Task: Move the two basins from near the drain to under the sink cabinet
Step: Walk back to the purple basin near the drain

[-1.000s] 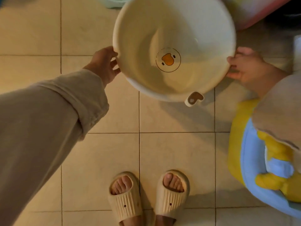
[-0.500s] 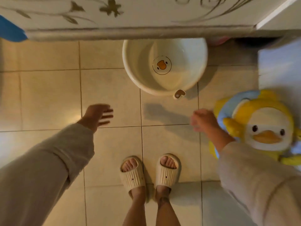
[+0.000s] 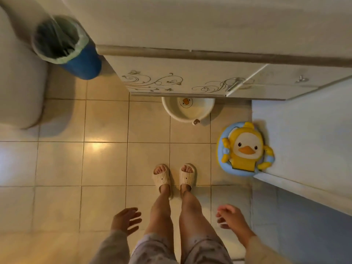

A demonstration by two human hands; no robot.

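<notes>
A cream basin (image 3: 172, 108) with a duck picture on its bottom sits on the tiled floor, its far half tucked under the sink cabinet (image 3: 171, 80). A small hanging tab sticks out of its near rim. Only this one basin shows; anything behind it is hidden by the cabinet. My left hand (image 3: 125, 220) hangs empty with fingers spread beside my left knee, far from the basin. My right hand (image 3: 231, 219) is also empty, fingers loosely curled, beside my right knee.
A blue bin (image 3: 64, 46) with a plastic liner stands left of the cabinet, beside a white toilet (image 3: 21, 82). A yellow and blue duck seat (image 3: 245, 149) leans against the pale wall (image 3: 304, 130) on the right. My slippered feet stand mid-floor.
Both hands let go of the basin, leaving it on the floor under the cabinet edge. I have straightened up, so hands have drawn back to my sides and the view is higher.
</notes>
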